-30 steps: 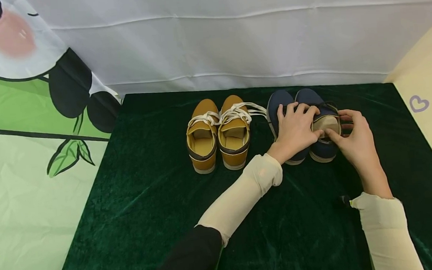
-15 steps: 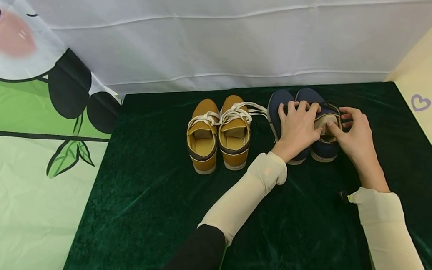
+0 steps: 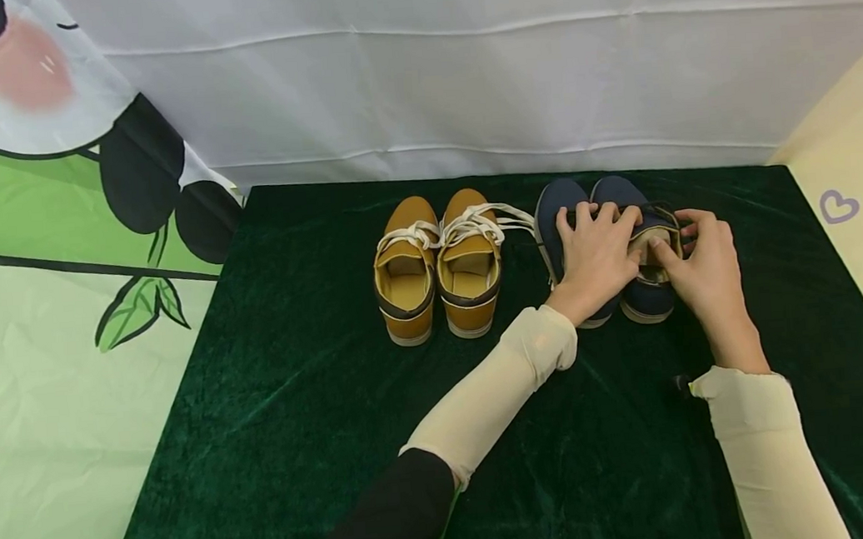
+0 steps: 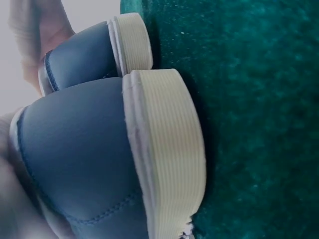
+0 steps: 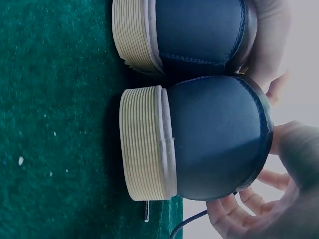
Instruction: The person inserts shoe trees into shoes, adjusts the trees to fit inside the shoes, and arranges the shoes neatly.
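Note:
Two navy lace-up shoes stand side by side at the back right, toes pointing away; their cream soles show in both wrist views. My left hand (image 3: pixel 597 249) lies over the left navy shoe (image 3: pixel 560 195) and grips the inner side of the right navy shoe (image 3: pixel 646 298), its thumb at the opening. Much of the left shoe is hidden under it. My right hand (image 3: pixel 708 265) grips that same right shoe from the outer side, thumb inside the opening and fingers outside. In the right wrist view its fingers (image 5: pixel 232 211) sit near a dark lace (image 5: pixel 194 217).
A pair of tan shoes, one left (image 3: pixel 409 328) and one right (image 3: pixel 470 315), stands left of the navy pair. White laces (image 3: pixel 506 214) run from them toward the navy shoes. Everything rests on a dark green velvet cloth (image 3: pixel 301 446), with a white cloth wall (image 3: pixel 427 94) behind.
My right hand has shifted slightly up and left, its thumb farther into the right navy shoe's opening. The left hand has slid a little right. The shoes stay in place.

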`<action>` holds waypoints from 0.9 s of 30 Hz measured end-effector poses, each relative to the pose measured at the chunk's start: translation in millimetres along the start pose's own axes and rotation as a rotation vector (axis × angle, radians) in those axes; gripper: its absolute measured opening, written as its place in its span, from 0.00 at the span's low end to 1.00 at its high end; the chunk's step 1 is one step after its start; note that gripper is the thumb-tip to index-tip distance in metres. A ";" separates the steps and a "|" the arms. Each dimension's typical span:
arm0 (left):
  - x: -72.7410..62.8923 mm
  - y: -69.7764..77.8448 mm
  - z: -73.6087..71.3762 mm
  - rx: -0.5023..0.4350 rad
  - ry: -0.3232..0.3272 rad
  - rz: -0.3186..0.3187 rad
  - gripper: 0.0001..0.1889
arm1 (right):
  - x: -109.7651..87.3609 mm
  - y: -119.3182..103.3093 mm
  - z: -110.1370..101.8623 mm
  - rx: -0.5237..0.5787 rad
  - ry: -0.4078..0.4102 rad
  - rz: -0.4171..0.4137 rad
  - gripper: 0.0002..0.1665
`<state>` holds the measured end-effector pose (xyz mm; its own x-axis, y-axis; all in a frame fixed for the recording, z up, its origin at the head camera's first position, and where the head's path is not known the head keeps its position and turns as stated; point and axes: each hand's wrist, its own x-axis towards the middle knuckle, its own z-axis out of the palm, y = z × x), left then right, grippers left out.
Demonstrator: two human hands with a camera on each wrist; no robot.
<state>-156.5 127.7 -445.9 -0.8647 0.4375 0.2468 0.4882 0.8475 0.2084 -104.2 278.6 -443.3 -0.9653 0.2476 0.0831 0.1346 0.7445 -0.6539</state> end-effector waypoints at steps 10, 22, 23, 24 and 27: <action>-2.1 0.8 5.7 0.020 0.007 -0.006 0.15 | -0.3 2.7 -0.6 -0.030 -0.086 -0.105 0.40; -3.0 -0.3 5.5 0.027 0.038 -0.008 0.15 | 7.8 -2.7 1.1 -0.087 -0.068 -0.095 0.39; -3.0 -0.6 5.3 0.027 0.037 -0.008 0.15 | 9.0 -3.2 1.6 -0.089 -0.064 -0.091 0.39; -3.1 -0.8 5.1 0.028 0.036 -0.009 0.15 | 10.3 -3.7 2.0 -0.093 -0.060 -0.088 0.39; -3.4 -1.0 4.0 0.025 0.030 -0.008 0.16 | 14.8 -4.9 2.3 -0.100 -0.056 -0.069 0.38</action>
<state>-154.5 126.6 -450.7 -0.8646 0.4216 0.2734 0.4776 0.8585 0.1868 -119.7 277.2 -440.6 -0.9836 0.1610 0.0813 0.0867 0.8173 -0.5697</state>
